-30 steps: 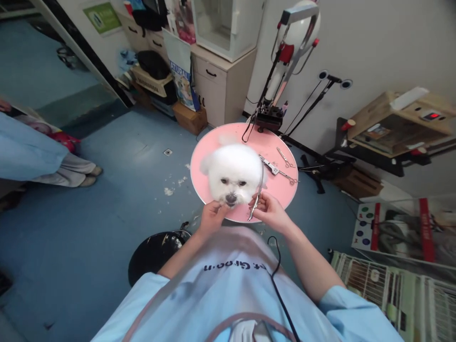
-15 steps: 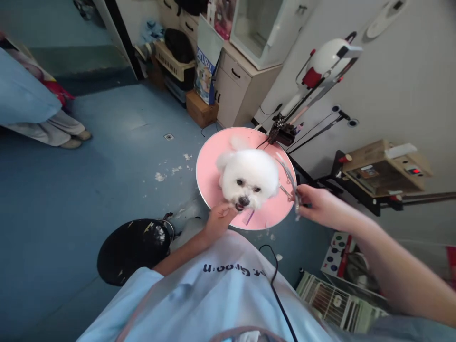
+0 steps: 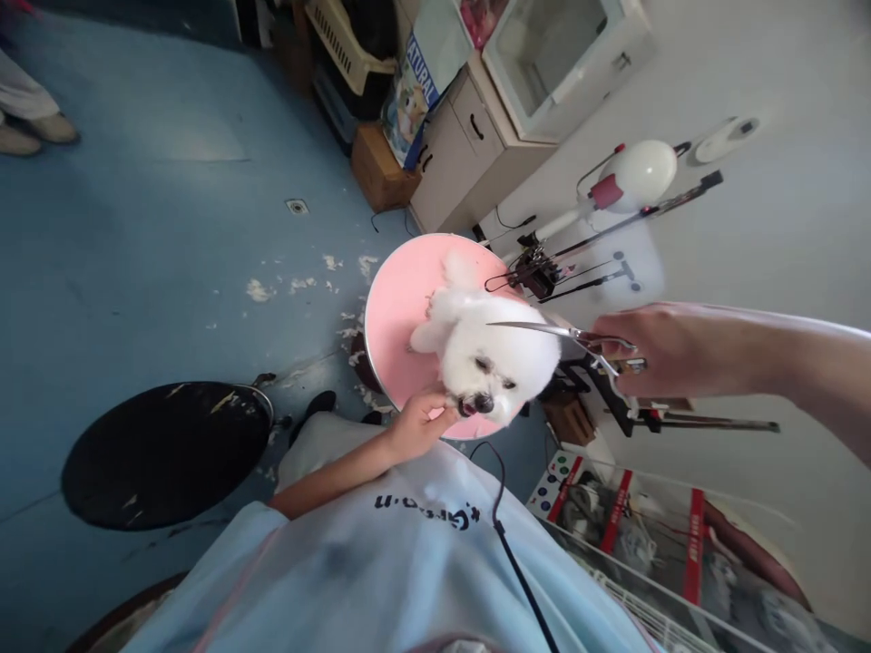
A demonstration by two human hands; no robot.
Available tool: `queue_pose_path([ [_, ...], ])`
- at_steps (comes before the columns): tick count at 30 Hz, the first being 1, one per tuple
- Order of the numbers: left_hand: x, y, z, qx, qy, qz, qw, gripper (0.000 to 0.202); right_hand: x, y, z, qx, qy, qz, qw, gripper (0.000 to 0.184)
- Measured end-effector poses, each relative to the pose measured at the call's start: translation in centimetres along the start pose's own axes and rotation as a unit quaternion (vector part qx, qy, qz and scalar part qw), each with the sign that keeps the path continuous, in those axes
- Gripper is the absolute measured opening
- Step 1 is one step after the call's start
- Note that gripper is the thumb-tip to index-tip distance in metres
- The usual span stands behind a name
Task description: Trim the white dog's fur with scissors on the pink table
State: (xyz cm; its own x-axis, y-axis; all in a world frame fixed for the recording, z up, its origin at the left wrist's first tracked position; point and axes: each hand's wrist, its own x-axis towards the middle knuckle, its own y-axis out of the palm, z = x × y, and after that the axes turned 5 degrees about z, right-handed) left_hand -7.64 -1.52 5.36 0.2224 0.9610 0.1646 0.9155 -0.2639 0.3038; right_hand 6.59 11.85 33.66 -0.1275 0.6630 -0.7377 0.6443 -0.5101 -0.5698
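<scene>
A fluffy white dog (image 3: 500, 358) is on a round pink table (image 3: 401, 299), its face turned toward me. My left hand (image 3: 420, 424) pinches the fur or chin beside the dog's mouth; the exact grip is partly hidden. Grooming scissors (image 3: 575, 334) are in my right hand (image 3: 653, 349), at the right of the dog's head. One long blade reaches left across the top of the head fur. The fingers of my right hand are wrapped about the handles.
A black stool (image 3: 170, 453) stands at left, with white fur clumps (image 3: 259, 290) on the blue floor. Behind the table are a cabinet (image 3: 453, 150) and a lamp on an arm (image 3: 640, 177). A clear-sided box (image 3: 632, 526) sits lower right. At top left, a person's shoes (image 3: 51, 129) show.
My right hand has risen and brought the scissors over the dog's head. The dog's head has tilted, and my left hand stays at its chin. The view has shifted.
</scene>
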Motion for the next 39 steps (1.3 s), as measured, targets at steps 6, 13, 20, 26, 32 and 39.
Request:
queue_pose_path([
  [6,0.1,-0.6,-0.4,-0.028,0.016,0.008,0.999,0.029,1.4,-1.8,0.9,-0.030,0.000,0.084,0.996,0.012],
  [13,-0.3,-0.8,0.5,-0.013,0.047,0.007,0.999,0.027,2.4,-2.9,2.2,-0.043,-0.016,0.105,0.993,0.016],
  [20,-0.6,-1.0,0.5,0.003,0.050,0.009,0.999,0.028,3.2,-2.5,1.4,-0.026,-0.016,0.130,0.991,0.011],
  [26,-0.7,-1.1,0.0,0.008,0.032,0.011,0.999,0.032,3.6,-2.2,0.8,0.020,-0.010,0.167,0.986,0.008],
  [32,-1.0,-1.2,0.4,0.023,0.023,0.020,0.999,0.031,3.9,-0.8,-0.1,0.074,0.002,0.166,0.983,0.007],
  [39,-0.9,-1.1,0.3,0.044,0.009,0.032,0.998,0.028,1.6,2.5,-1.1,0.229,-0.055,0.157,0.959,0.017],
])
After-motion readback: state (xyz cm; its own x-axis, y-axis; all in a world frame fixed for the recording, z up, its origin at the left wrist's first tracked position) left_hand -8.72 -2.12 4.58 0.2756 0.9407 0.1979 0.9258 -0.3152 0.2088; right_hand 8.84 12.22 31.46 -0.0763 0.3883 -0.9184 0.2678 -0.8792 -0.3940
